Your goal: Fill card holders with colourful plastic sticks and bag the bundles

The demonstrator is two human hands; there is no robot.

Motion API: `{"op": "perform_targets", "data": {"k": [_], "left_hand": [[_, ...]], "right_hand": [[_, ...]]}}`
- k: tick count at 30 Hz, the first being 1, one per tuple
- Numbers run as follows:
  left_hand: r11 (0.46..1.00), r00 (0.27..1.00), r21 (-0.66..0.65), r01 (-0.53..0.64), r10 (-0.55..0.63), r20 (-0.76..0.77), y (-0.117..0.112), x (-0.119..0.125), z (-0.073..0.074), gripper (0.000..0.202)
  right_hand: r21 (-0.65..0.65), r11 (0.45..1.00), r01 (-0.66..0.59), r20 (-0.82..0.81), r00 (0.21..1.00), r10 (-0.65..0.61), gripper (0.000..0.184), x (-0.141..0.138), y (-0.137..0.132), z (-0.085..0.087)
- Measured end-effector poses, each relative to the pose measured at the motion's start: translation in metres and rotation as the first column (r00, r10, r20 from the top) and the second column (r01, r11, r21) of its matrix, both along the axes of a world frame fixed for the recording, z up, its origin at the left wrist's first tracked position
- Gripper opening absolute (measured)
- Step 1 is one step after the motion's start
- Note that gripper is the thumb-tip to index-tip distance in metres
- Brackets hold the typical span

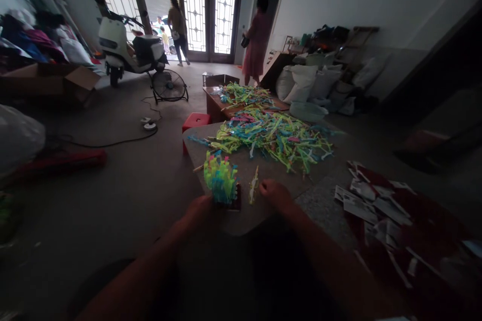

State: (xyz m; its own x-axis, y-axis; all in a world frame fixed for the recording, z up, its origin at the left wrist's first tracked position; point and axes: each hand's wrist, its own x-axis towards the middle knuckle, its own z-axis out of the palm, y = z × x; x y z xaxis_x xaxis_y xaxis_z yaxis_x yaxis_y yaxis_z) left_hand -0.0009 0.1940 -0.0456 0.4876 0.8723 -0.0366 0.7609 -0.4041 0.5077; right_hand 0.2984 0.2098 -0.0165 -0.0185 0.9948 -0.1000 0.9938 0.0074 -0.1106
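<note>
Near the front corner of the grey table [241,223] stands a dark red holder [234,204], packed with upright green and blue plastic sticks [220,178] with small pink and blue tips. My left hand [201,204] is closed at the holder's left edge; its fingertips are dim and partly hidden. To the right, my right hand [275,193] is curled with its fingers together, and anything inside it is hidden. Just left of that hand lies a pale yellow-white stick-like piece [253,185], apart from the holder.
A large heap of green, blue and pink sticks [271,135] covers the table's far part. Behind it are another heap [246,94] and a clear basin [309,110]. A red stool [196,120], floor fan [168,85] and scooter [128,47] stand left. Two people are near the doors.
</note>
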Motion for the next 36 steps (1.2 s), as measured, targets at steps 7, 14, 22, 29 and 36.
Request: {"op": "perform_targets", "data": {"k": [7, 14, 22, 29, 36], "left_hand": [[1.000, 0.996, 0.005, -0.022, 0.023, -0.083, -0.001, 0.002, 0.007, 0.026], [0.999, 0.988, -0.013, -0.044, 0.042, -0.147, -0.004, 0.007, 0.019, 0.030], [0.997, 0.991, 0.023, -0.073, 0.075, -0.110, -0.005, 0.008, 0.012, 0.036], [0.999, 0.994, 0.030, -0.040, 0.042, -0.098, -0.003, 0.007, 0.009, 0.036], [0.999, 0.995, 0.036, -0.037, 0.041, -0.092, -0.004, 0.007, 0.012, 0.033]], "right_hand": [[0.016, 0.992, -0.127, 0.055, 0.991, 0.126, 0.044, 0.006, 0.053, -0.001], [0.039, 0.983, -0.181, 0.081, 0.981, 0.177, 0.039, 0.026, 0.037, -0.016], [0.311, 0.949, 0.045, -0.557, 0.818, 0.144, 0.038, 0.016, -0.021, -0.028], [0.189, 0.979, 0.078, -0.653, 0.755, 0.066, 0.035, -0.074, -0.072, -0.024], [0.084, 0.996, 0.004, -0.376, 0.926, 0.028, 0.019, -0.082, -0.072, -0.015]]}}
